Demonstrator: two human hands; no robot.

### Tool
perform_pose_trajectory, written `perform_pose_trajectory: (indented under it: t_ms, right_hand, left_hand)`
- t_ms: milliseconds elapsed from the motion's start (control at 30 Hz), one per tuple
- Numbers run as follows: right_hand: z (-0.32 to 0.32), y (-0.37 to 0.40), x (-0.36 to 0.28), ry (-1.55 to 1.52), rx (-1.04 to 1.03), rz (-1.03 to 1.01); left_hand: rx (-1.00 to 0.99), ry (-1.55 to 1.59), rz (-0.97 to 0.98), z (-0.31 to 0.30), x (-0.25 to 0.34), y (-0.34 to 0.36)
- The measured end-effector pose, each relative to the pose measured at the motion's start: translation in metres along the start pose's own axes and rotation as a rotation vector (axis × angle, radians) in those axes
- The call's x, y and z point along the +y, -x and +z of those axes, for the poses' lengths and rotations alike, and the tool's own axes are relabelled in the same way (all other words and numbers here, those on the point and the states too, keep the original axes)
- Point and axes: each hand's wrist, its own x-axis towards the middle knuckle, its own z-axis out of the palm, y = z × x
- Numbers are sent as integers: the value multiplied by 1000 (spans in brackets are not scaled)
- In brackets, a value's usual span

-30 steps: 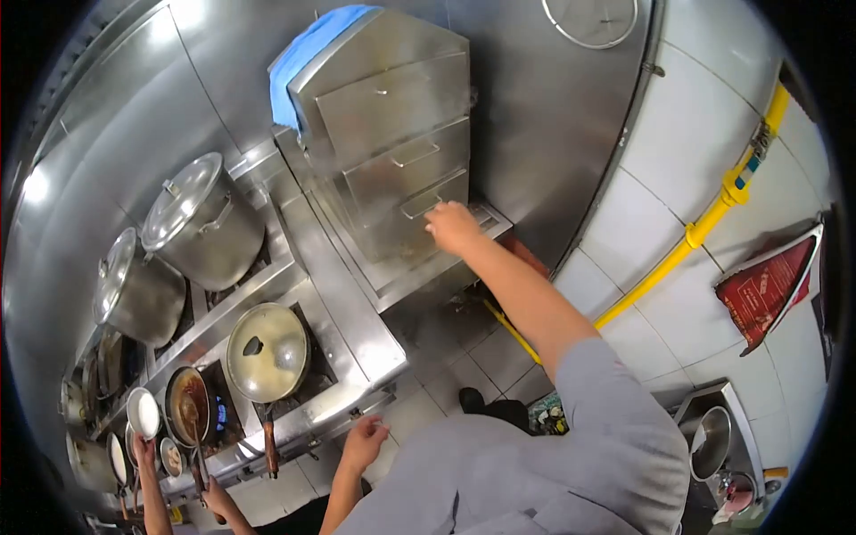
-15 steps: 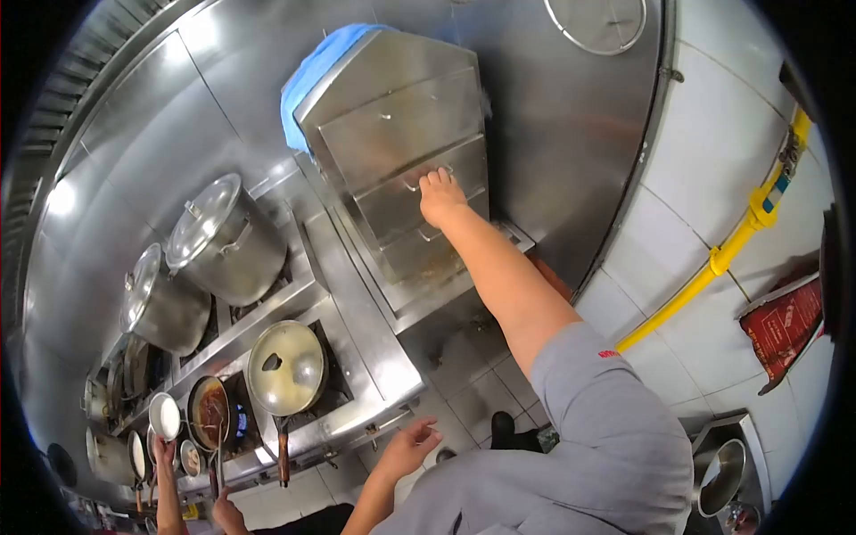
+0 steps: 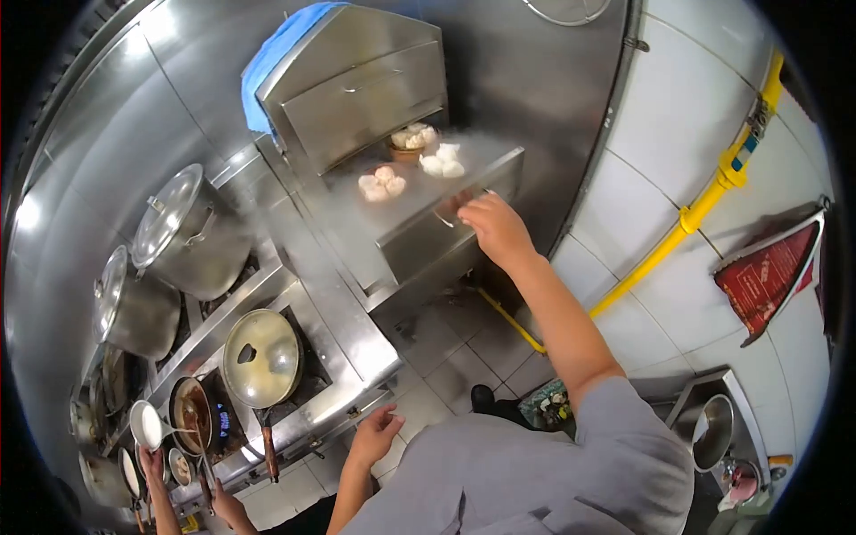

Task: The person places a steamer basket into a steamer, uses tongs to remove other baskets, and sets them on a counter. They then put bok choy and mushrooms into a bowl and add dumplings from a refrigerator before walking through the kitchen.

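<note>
A metal steamer cabinet (image 3: pixel 366 98) has one drawer (image 3: pixel 455 218) pulled out, with steam rising from it. My right hand (image 3: pixel 490 223) is closed on the handle at the drawer's front. Inside the drawer lie pinkish dumplings (image 3: pixel 382 184), white buns (image 3: pixel 442 161) and a small round basket (image 3: pixel 407 153) with more pieces in it. Near the stove's front edge my left hand (image 3: pixel 378 434) hangs with its fingers apart, holding nothing. A blue cloth (image 3: pixel 281 58) drapes over the cabinet's left side.
Two lidded pots (image 3: pixel 198 236) and a lidded pan (image 3: pixel 262 358) stand on the stove at left. At lower left a co-worker's hands (image 3: pixel 153 464) hold a white bowl (image 3: pixel 145 424) and a utensil over a pan of brown sauce (image 3: pixel 190 412). A yellow pipe (image 3: pixel 664 245) runs along the right wall.
The drawer has come out toward me with my right hand on its handle, showing the food and letting out steam. The co-worker's bowl has tilted, and white liquid runs from it.
</note>
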Motion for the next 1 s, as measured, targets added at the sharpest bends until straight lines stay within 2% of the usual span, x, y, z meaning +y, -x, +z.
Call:
perform_pose_trajectory:
  t_ms: [67, 167, 300, 367, 433, 467, 500, 533, 567, 600, 667, 700, 767, 867, 933, 967, 1000]
  right_hand:
    - [-27, 25, -6, 6, 9, 5]
    - [-60, 56, -10, 60, -94, 25]
    - [-83, 81, -19, 69, -116, 46]
    - [-98, 78, -47, 121, 34, 143]
    - [-153, 76, -80, 293, 192, 104]
    - [-177, 93, -65, 268, 301, 52]
    - [-218, 105, -83, 627, 463, 119]
    - [-263, 126, -66, 784, 672, 34]
    - [-310, 137, -74, 918, 764, 86]
    - [-339, 128, -69, 757, 1058, -93]
    - [-409, 156, -71, 1484, 987, 175]
    - [-438, 191, -45, 1484, 981, 172]
    - [-474, 253, 4, 1139, 783, 936]
    - [-473, 263, -2, 1001, 684, 937]
    - [-511, 290, 25, 958, 742, 1054]
    - [-505, 271, 1, 1081, 698, 946]
    - [-520, 279, 10, 1136, 698, 867]
  left_hand:
    - [-11, -56, -26, -3, 7, -4]
    - [-45, -75, 13, -5, 7, -15]
    - [-93, -123, 23, 0, 14, -25]
    - [-119, -181, 3, -2, 32, -23]
    - [-139, -174, 2, -7, 14, -32]
    - [-151, -160, -8, -11, 4, -35]
    - [-162, -164, -7, -18, -2, -37]
    - [-166, -162, -46, -25, -7, -38]
    - [-169, -160, -86, -33, -12, -41]
    - [-180, -162, -89, -41, -16, -45]
    - [-152, -365, -33, -53, -18, -52]
    - [-150, -417, -62, -56, 7, -48]
    - [-140, -458, -41, -61, 27, -52]
    - [-138, -461, -12, -64, 35, -64]
    - [-124, -511, 95, -64, 32, -77]
    - [-134, -576, 169, -63, 39, -76]
    - [-143, -554, 154, -59, 46, -74]
